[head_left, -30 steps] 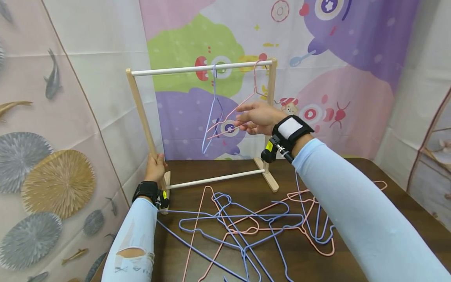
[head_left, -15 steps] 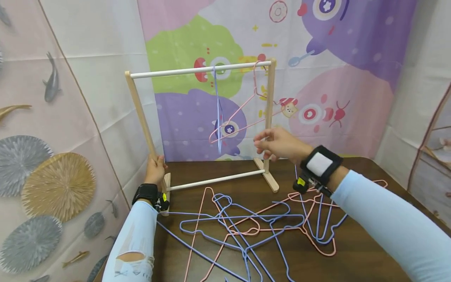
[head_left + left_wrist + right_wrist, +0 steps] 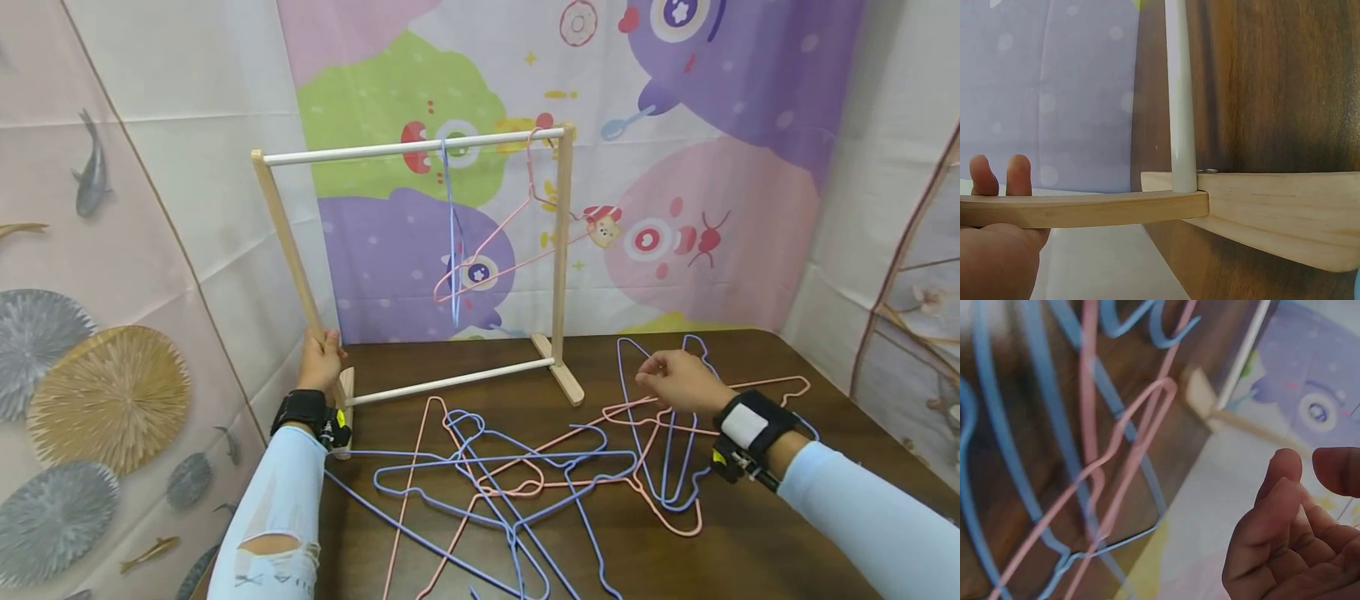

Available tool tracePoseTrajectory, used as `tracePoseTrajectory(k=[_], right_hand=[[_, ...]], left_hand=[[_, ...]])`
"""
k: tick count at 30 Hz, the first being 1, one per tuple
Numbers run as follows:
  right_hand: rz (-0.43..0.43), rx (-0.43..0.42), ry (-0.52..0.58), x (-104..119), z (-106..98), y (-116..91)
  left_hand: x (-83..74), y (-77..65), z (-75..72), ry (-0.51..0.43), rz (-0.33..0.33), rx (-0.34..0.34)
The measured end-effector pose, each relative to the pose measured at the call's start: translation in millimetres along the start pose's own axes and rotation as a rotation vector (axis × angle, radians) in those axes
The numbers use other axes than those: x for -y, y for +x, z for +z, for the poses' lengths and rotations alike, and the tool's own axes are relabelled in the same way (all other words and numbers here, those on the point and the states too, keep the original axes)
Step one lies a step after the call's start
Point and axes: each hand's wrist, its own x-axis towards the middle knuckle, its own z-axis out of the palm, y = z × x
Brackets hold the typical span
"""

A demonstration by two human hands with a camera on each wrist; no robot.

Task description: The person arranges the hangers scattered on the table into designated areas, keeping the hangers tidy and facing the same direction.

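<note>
My left hand (image 3: 321, 362) grips the left wooden post (image 3: 285, 233) of a small clothes rack. In the left wrist view the thumb side and two fingertips show on either side of that post (image 3: 1104, 210). A blue hanger (image 3: 450, 196) and a pink hanger (image 3: 501, 228) hang from the rack's white top rail (image 3: 352, 153), the pink one close to the right post. My right hand (image 3: 682, 381) is over the right end of the hanger pile, fingers loosely bent, nothing held. The right wrist view shows thumb and fingertips apart, beside blue and pink hangers (image 3: 1088, 394).
Several tangled blue and pink hangers lie across the brown table (image 3: 742, 517) in front of the rack. The rack's right foot (image 3: 558, 371) and white lower bar (image 3: 450, 383) are behind them. Printed cloth (image 3: 405, 250) hangs close behind the table.
My right hand has moved away from the hanging pink hanger, down and right to over the pile. Both hung hangers have swung on the rail. My left hand keeps its grip on the post.
</note>
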Motion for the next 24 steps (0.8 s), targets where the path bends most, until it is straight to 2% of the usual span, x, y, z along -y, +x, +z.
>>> tracePoseTrajectory(k=[8, 15, 18, 22, 24], right_hand=[[0.078, -0.024, -0.054, -47.3, 0.6, -6.0], [0.169, 0.033, -0.077, -82.9, 9.8, -18.8], [0.245, 0.071, -0.158, -85.6, 14.7, -27.7], [0.315, 0.109, -0.322, -87.0, 16.7, -40.8], [0.344, 0.124, -0.354, -89.5, 15.2, -45.7]], left_hand=[[2.4, 1.8, -1.4, 0.016, 0.001, 0.004], [1.0, 1.0, -1.5, 0.005, -0.005, 0.006], [0.0, 0.5, -1.8, 0.011, -0.007, 0.004], [-0.8, 0.7, -2.4, 0.034, -0.007, 0.007], [-0.8, 0.9, -2.4, 0.043, -0.010, 0.009]])
